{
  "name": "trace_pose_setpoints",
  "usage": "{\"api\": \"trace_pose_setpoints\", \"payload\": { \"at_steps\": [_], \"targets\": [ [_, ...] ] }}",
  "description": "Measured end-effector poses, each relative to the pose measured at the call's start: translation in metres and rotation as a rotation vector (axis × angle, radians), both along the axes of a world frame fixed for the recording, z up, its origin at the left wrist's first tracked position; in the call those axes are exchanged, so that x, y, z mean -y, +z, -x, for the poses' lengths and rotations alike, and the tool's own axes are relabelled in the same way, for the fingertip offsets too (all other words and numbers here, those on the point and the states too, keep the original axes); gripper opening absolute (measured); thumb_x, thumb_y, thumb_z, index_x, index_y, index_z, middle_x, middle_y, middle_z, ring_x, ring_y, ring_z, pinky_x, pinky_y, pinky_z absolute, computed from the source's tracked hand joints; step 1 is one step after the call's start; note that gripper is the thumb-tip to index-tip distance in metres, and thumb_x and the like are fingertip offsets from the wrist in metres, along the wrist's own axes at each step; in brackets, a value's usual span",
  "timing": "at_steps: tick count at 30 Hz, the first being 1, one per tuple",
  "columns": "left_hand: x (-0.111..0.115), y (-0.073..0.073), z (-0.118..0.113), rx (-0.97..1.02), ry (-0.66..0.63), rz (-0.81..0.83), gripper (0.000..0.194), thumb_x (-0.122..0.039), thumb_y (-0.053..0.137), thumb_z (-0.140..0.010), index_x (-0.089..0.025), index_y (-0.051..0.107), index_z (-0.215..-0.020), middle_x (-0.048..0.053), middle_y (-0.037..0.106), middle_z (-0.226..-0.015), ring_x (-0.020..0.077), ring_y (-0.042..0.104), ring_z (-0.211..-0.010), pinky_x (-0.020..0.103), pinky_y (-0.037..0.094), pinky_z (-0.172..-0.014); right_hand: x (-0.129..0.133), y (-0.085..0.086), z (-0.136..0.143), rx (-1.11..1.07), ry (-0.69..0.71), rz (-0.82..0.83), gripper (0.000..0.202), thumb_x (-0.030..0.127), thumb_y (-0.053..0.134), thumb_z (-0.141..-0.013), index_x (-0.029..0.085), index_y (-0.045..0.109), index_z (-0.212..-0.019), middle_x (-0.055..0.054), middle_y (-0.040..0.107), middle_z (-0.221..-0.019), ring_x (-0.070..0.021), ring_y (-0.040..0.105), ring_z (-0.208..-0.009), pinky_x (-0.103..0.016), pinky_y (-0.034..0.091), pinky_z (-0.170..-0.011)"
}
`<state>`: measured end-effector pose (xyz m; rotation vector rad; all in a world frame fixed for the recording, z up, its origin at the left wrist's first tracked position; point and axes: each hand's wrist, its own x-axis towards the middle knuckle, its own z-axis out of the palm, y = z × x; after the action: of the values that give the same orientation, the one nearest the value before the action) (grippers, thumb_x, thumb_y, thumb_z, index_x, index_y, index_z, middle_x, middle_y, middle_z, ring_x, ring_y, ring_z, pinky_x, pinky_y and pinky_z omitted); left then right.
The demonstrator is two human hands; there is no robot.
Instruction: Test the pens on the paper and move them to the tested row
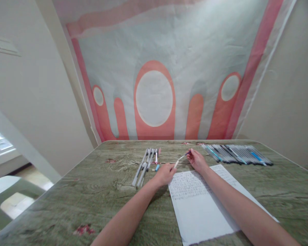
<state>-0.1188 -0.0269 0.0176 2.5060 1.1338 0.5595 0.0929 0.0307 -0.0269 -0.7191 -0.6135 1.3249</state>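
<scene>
My left hand (165, 173) is closed around a white pen barrel (177, 164), low over the table near the top left corner of a sheet of paper (199, 215). My right hand (197, 161) pinches the dark purple end of a thin pen refill (182, 157). Between the hands the refill's pale tube meets the barrel's upper end; whether it sits inside cannot be made out. Handwriting covers the upper part of the sheet, and my right forearm crosses above it. Just left of my left hand lie a small blue piece (157, 167) and a white-and-pink pen (156, 157).
Several clear pens (140, 169) lie in a loose group to the left. A long row of clear, black and blue pens (233, 154) lies at the back right. The wood-patterned table (92, 201) ends at a patterned wall sheet (154, 133). A pale chair (12, 191) stands at the left.
</scene>
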Motion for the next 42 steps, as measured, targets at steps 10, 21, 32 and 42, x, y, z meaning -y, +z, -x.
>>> {"api": "trace_pose_setpoints", "payload": {
  "at_steps": [10, 21, 32, 42],
  "targets": [
    [-0.001, -0.002, 0.001, 0.01, -0.018, 0.019, 0.031, -0.03, 0.031, -0.085, -0.014, 0.058, -0.083, 0.004, 0.056, -0.074, 0.0148, 0.049, -0.071, 0.022, 0.033, -0.065, -0.003, -0.005, -0.002, 0.036, -0.028, -0.015, 0.018, 0.033, 0.067, -0.067, 0.018, 0.056, -0.071, 0.001, 0.063, -0.066, -0.007, 0.055, -0.05, -0.017, 0.047, -0.044],
    [0.001, 0.001, 0.002, -0.003, -0.043, 0.008, 0.024, -0.026, 0.036, -0.083, -0.017, 0.058, -0.081, 0.003, 0.058, -0.074, 0.0142, 0.05, -0.072, 0.021, 0.034, -0.066, 0.006, 0.004, 0.005, 0.211, -0.051, -0.089, 0.031, 0.047, 0.065, -0.063, 0.02, 0.056, -0.076, 0.002, 0.059, -0.064, -0.0088, 0.052, -0.051, -0.021, 0.042, -0.046],
    [-0.003, -0.005, -0.001, 0.205, 0.088, -0.01, 0.028, -0.031, 0.039, -0.082, -0.013, 0.06, -0.078, 0.003, 0.057, -0.07, 0.0131, 0.048, -0.067, 0.022, 0.034, -0.061, 0.038, 0.031, 0.024, 1.029, 0.29, -0.315, 0.042, 0.053, 0.049, -0.073, 0.014, 0.065, -0.072, 0.0, 0.055, -0.059, -0.0113, 0.047, -0.059, -0.023, 0.034, -0.056],
    [0.002, 0.006, -0.001, 0.223, 0.136, 0.016, 0.032, -0.039, 0.041, -0.08, -0.015, 0.062, -0.08, 0.005, 0.06, -0.076, 0.0142, 0.051, -0.07, 0.024, 0.038, -0.064, 0.041, 0.034, 0.023, 0.911, 0.369, -0.267, 0.037, 0.049, 0.055, -0.07, 0.014, 0.066, -0.074, -0.001, 0.061, -0.069, -0.0135, 0.051, -0.066, -0.024, 0.037, -0.064]
  ]
}}
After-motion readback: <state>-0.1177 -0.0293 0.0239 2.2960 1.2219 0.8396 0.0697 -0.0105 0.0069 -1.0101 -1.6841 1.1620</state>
